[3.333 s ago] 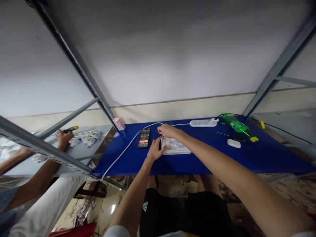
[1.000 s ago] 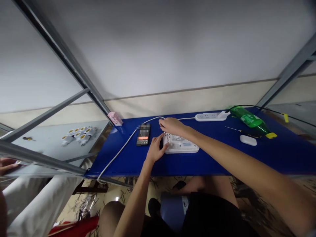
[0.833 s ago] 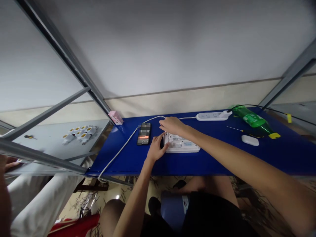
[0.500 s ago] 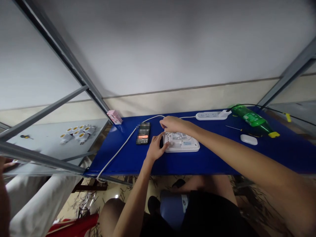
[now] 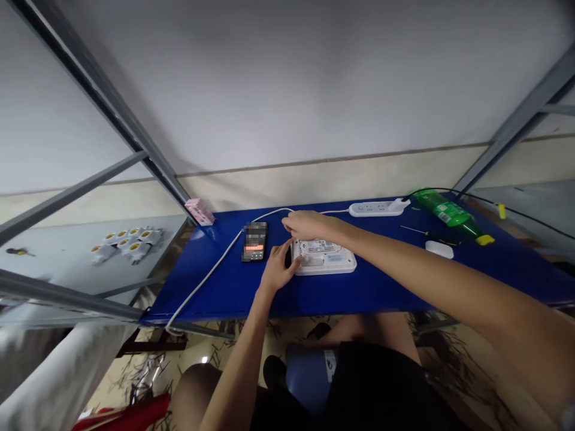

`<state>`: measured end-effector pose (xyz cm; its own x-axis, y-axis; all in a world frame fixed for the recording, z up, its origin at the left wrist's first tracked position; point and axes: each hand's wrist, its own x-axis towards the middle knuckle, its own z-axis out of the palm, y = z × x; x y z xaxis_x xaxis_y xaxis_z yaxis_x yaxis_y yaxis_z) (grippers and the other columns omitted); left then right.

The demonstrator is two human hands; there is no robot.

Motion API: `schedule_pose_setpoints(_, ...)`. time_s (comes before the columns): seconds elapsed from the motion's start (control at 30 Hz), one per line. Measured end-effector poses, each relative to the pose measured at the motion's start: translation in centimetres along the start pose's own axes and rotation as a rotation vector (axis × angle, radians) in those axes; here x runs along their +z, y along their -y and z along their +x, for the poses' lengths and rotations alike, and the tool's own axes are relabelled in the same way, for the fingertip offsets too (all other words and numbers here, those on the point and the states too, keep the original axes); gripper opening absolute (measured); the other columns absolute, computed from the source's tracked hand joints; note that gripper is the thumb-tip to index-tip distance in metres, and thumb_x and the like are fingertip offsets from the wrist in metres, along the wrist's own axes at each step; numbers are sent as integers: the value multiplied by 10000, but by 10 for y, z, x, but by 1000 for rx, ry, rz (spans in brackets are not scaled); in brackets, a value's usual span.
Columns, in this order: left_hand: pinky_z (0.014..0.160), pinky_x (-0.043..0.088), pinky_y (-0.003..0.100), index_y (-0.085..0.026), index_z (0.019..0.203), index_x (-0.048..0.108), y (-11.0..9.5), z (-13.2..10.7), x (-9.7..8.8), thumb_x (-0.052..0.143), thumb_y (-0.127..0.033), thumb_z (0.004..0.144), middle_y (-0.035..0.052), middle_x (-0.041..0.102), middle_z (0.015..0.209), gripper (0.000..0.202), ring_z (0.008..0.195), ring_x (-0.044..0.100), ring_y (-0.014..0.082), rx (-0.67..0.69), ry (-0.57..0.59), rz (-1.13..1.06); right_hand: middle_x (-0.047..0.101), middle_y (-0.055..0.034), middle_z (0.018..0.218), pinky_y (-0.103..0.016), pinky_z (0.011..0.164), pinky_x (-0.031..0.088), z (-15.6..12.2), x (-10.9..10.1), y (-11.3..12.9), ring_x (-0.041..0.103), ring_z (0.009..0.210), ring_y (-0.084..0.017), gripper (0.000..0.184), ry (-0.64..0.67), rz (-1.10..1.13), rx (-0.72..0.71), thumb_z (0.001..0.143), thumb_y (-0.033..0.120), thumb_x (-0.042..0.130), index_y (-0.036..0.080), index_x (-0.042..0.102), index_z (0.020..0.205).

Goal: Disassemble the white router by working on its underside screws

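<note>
A white plastic router-like device [image 5: 335, 263] lies on the blue tabletop [image 5: 215, 293], its vented, labelled face turned up. My left hand [image 5: 279, 268] grips the left side of it, thumb on the top face and fingers along the edge. Over its far left corner is my right hand [image 5: 302, 224], fingers curled together and pointing down. Whatever those fingers hold is hidden behind the hand. To the left of the device lies a phone [image 5: 254, 242] with its screen lit.
A white power strip [image 5: 375, 208] sits at the back. On the right are a thin screwdriver [image 5: 415, 230], a white case [image 5: 439, 249] and a green bottle [image 5: 449, 212]. A pink box [image 5: 200, 211] stands at back left. Several white lamp sockets [image 5: 128, 242] lie on the neighbouring table.
The whole view has shifted slightly, so things appear further left. Both hands keep their places on the device. A hand at the far left edge has gone out of view.
</note>
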<state>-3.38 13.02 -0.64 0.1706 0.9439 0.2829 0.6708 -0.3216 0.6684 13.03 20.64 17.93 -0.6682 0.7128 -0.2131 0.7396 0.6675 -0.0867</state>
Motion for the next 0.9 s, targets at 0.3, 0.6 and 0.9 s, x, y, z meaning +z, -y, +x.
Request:
schedule_pose_setpoints(0.3, 1316, 557, 611, -185, 1702, 630, -1, 0, -1, 689, -447, 1112, 188, 787, 1619, 648, 1446, 705, 394, 0, 6, 2, 807, -227, 1336, -361, 782, 399, -4, 5, -5, 710, 1010, -256, 306, -44, -28, 6, 1177, 206, 581, 111, 837, 1316)
schedule_pose_setpoints(0.6, 1296, 568, 607, -207, 1689, 637, -3, 0, -1, 691, -433, 1105, 177, 800, 1595, 629, 1429, 713, 391, -3, 3, 3, 829, -187, 1264, -364, 741, 365, -3, 10, -9, 709, 991, -256, 314, -59, -9, -19, 1190, 224, 548, 149, 840, 1280)
schedule_pose_setpoints(0.9, 1303, 553, 596, -182, 1701, 619, -2, 0, -1, 683, -459, 1115, 191, 797, 1590, 652, 1446, 701, 387, -9, 12, -4, 826, -197, 1278, -369, 772, 378, -5, 14, -11, 697, 1013, -267, 352, -89, 12, -17, 1179, 207, 548, 135, 793, 1422)
